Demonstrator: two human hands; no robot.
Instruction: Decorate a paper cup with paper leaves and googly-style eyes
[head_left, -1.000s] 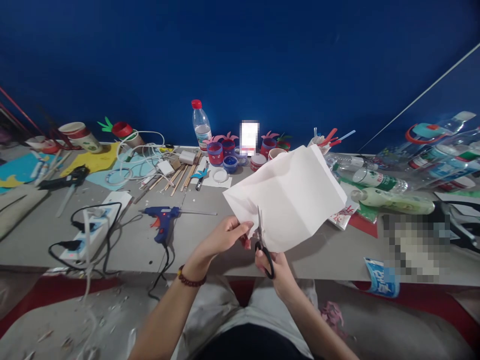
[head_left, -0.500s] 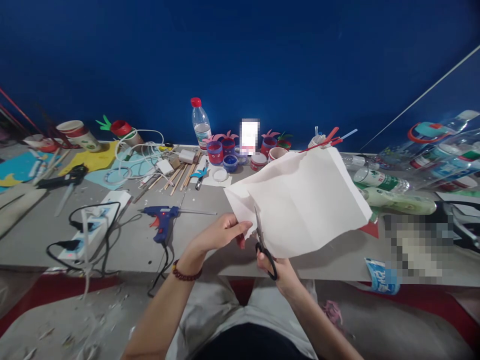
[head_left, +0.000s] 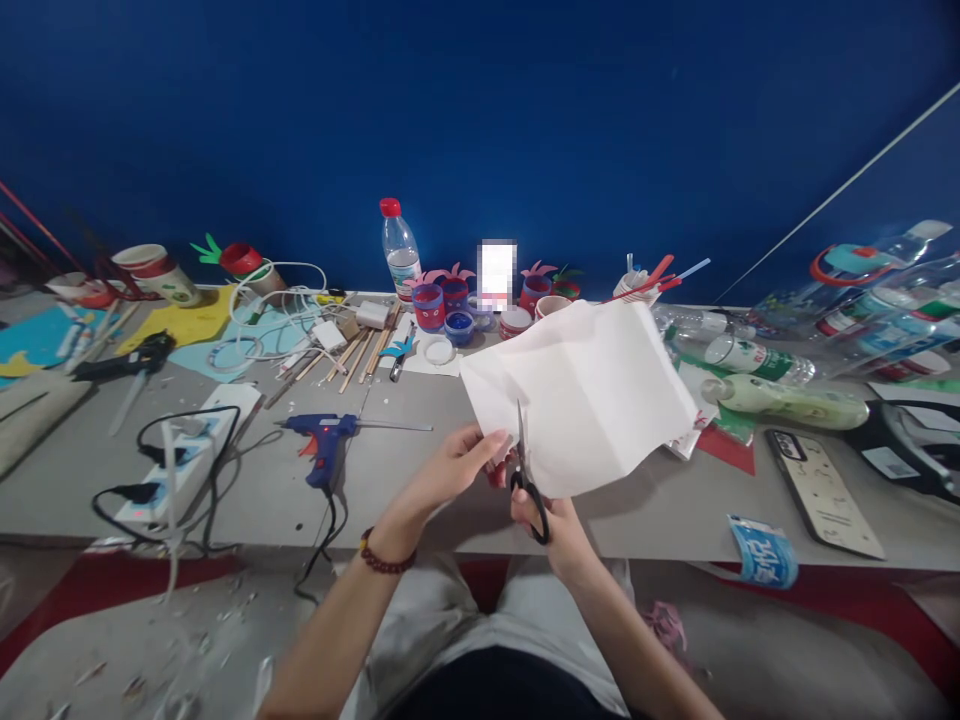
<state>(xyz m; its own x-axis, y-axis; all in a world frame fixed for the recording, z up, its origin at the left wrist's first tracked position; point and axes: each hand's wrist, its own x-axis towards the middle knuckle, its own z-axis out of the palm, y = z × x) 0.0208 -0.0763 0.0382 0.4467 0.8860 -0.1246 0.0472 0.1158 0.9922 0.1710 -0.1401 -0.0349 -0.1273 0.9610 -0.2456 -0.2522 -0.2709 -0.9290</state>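
Note:
A large sheet of white paper (head_left: 592,385) is held up over the front of the table. My left hand (head_left: 472,458) pinches its lower left edge between thumb and fingers. My right hand (head_left: 551,525) grips black-handled scissors (head_left: 529,490), whose blades point away from me and lie against the paper close to my left fingertips. Part of the lower blade is hidden, so how far the blades are apart is hard to tell. Left of my hands, a blue glue gun (head_left: 326,440) with a glue stick in its back rests on the table.
A power strip (head_left: 187,455) with cables lies at the left. Along the back stand a red-capped bottle (head_left: 401,250), decorated cups (head_left: 429,306) and a blue paint pot (head_left: 459,325). Plastic bottles (head_left: 757,357) and a phone (head_left: 825,495) lie at the right.
The paper has swung, its right side drawing in leftward and uncovering more of the table there. My left hand has shifted slightly right, nearer the scissors.

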